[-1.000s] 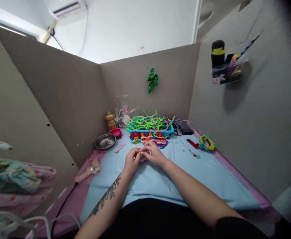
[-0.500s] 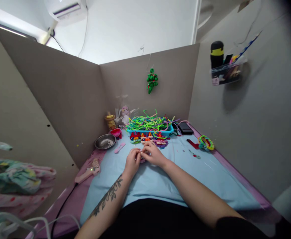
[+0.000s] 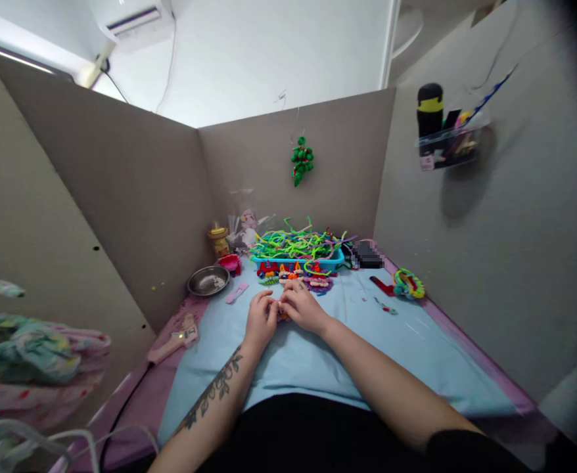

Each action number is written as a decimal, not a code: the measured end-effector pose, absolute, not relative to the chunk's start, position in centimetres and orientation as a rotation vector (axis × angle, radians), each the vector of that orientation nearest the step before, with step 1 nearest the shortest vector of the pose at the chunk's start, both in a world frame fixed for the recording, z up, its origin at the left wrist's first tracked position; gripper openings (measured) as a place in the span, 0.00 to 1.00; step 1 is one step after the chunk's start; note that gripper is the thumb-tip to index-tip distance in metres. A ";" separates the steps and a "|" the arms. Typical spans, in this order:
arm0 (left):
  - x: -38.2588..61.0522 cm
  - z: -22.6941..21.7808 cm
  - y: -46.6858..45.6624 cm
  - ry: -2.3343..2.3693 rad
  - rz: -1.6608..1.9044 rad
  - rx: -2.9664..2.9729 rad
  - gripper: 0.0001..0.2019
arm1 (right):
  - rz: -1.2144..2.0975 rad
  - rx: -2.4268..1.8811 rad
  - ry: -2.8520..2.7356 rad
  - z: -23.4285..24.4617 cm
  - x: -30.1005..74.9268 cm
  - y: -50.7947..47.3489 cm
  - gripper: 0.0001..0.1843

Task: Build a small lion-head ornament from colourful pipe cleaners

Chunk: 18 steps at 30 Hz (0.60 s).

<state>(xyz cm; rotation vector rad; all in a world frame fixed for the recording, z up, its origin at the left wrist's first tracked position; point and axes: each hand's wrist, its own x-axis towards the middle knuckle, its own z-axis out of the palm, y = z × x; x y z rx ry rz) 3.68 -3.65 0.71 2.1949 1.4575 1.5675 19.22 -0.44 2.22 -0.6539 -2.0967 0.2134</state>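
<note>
My left hand [image 3: 261,322] and my right hand [image 3: 305,307] meet over the middle of the blue cloth. Between their fingertips is a small pink and orange pipe-cleaner piece [image 3: 283,316], mostly covered by the fingers. The left thumb and fingers close on it from the left, the right ones pinch it from the right. Just beyond the hands lie several colourful pipe-cleaner figures [image 3: 318,283] in a row. Behind them a blue tray [image 3: 338,262] holds a heap of mostly green pipe cleaners [image 3: 293,244].
To the left are a metal bowl [image 3: 200,282] with small white bits, a pink clip [image 3: 237,293] and a corded pink glue gun [image 3: 175,345]. At right lie coloured rings [image 3: 409,284] and a dark, pixelated object [image 3: 367,255]. Grey partitions [image 3: 135,190] enclose the table.
The fingers have shifted slightly, the left fingers lifting and spreading a little. The held piece now shows more orange. Both forearms stay nearly in place.
</note>
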 end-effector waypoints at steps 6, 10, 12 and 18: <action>3.3 0.5 -3.5 1.495 1.540 2.082 0.11 | 0.094 -0.638 -2.164 2.0 19.0 -0.7 0.05; 3.3 0.3 -3.4 1.562 1.515 2.043 0.13 | 0.015 -0.655 -2.184 1.9 18.9 -0.7 0.05; 3.3 0.2 -3.4 1.561 1.487 2.041 0.14 | -0.006 -0.661 -2.191 1.8 18.9 -0.6 0.06; 3.2 0.3 -3.5 1.522 1.472 1.940 0.13 | -0.003 -0.665 -2.187 1.7 18.9 -0.4 0.05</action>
